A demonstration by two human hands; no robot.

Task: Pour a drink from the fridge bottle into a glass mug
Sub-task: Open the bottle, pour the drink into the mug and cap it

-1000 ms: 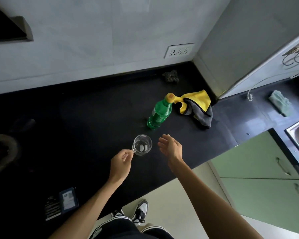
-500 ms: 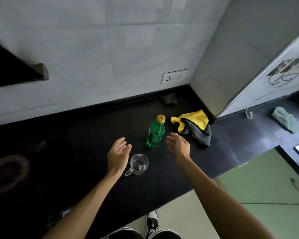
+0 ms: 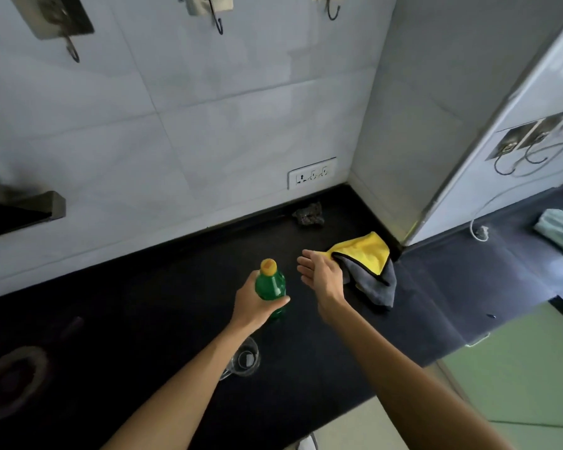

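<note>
Dead centre of the black counter (image 3: pixel 150 306), the left hand (image 3: pixel 254 305) has its fingers clamped round the green bottle (image 3: pixel 271 287) — thumb lying across the near side, the other fingers mostly hidden round the far side. The bottle stands roughly upright with its yellow cap (image 3: pixel 268 266) on. Can't tell if its base is on the counter or just off it, since the hand covers the lower part.

At 3 o'clock from the bottle, the right hand (image 3: pixel 322 277) is just beside it but not touching: fingers straight and a bit apart, palm turned toward the bottle, holding nothing. It overlaps the left edge of a yellow-and-grey cloth (image 3: pixel 369 254) that's crumpled on the counter at about 2 o'clock. Whether it touches the cloth, no idea.

The glass mug (image 3: pixel 247 359) sits on the counter at 6 o'clock from the bottle, near it and half tucked under the left forearm, handle poking out toward 8 o'clock.

Further out, a dark scrubby lump (image 3: pixel 308 214) sits against the wall at 1 o'clock, with a white socket plate (image 3: pixel 312 173) on the tiles above it. Metal hooks (image 3: pixel 216 17) hang way up at 12. Off at 3 o'clock there's a pale green cloth (image 3: pixel 559 232) on the next stretch of counter — and green cabinet doors (image 3: pixel 517 368) down at 4.
</note>
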